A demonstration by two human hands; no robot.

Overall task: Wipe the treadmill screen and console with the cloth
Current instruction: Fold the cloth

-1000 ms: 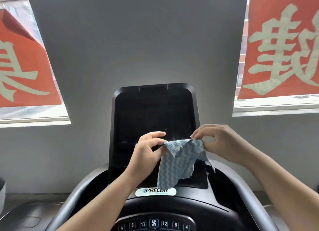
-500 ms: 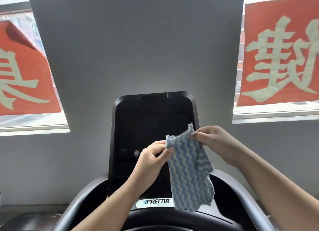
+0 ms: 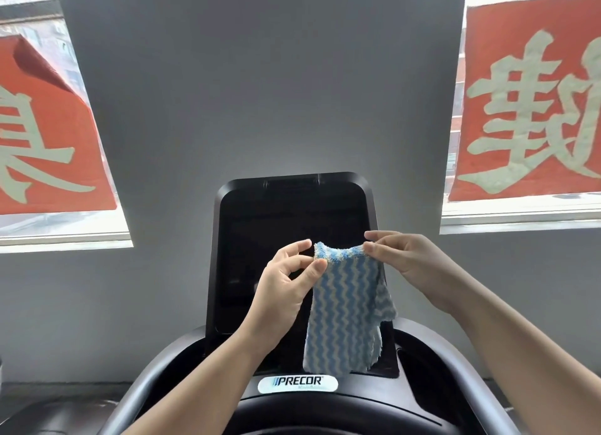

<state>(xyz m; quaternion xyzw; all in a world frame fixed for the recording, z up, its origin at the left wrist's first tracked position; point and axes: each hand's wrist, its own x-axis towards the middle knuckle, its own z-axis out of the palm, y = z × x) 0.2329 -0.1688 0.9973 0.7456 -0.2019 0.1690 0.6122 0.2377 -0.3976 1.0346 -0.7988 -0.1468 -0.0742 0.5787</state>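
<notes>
In the lower centre of the frame, console: the black console [image 3: 325,405] curves across the bottom edge, with a white oval PRECOR badge [image 3: 297,383] on it and grey handrails [image 3: 153,379] sweeping out to either side.
Cloth: a blue-and-white cloth [image 3: 344,311] with a wavy zigzag pattern hangs in mid-frame, folded over on itself so a second layer shows along its right edge; its top edge is fuzzy and sags a little between the two hands, and its bottom edge hangs just above the badge.
Left hand: the left hand [image 3: 286,288] comes up from lower left, thumb and forefinger pinching the cloth's upper left corner, the other fingers loosely curled.
Right hand: the right hand [image 3: 409,262] reaches in from the lower right, thumb and fingers pinching the upper right corner, level with the left.
Screen: the dark, unlit screen [image 3: 286,226] stands upright behind the cloth; whether the cloth touches it cannot be told.
Background: a grey wall [image 3: 260,77], with windows holding red banners at upper left [image 3: 42,148] and upper right [image 3: 527,109].
</notes>
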